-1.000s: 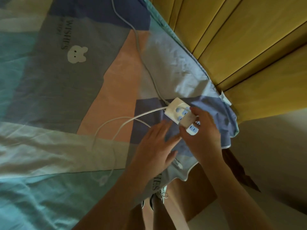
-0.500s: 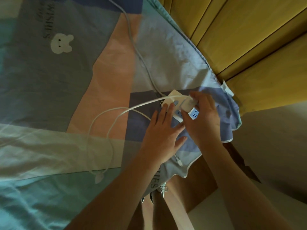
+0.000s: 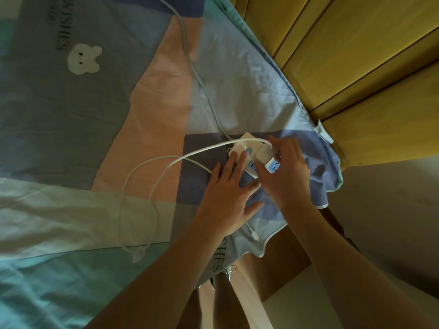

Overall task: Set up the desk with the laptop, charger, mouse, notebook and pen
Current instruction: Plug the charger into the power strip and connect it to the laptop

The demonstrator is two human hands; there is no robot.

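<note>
A white power strip with blue sockets lies on a patchwork bed cover. My right hand is shut on a white charger block, which sits on the strip's sockets. My left hand lies flat, its fingertips pressing the strip's near edge. The charger's white cable loops left across the cover, and its plug end shows below my left hand. No laptop, mouse, notebook or pen is in view.
The strip's grey cord runs away toward the top. Yellow wooden panels stand on the right beyond the cover's edge. A pale floor shows at lower right. My legs and a shoe appear below the cover's hanging corner.
My right hand has brought the charger block down onto the strip. My left hand slid forward from beside the strip to press on its edge. The cable loop shifted slightly.
</note>
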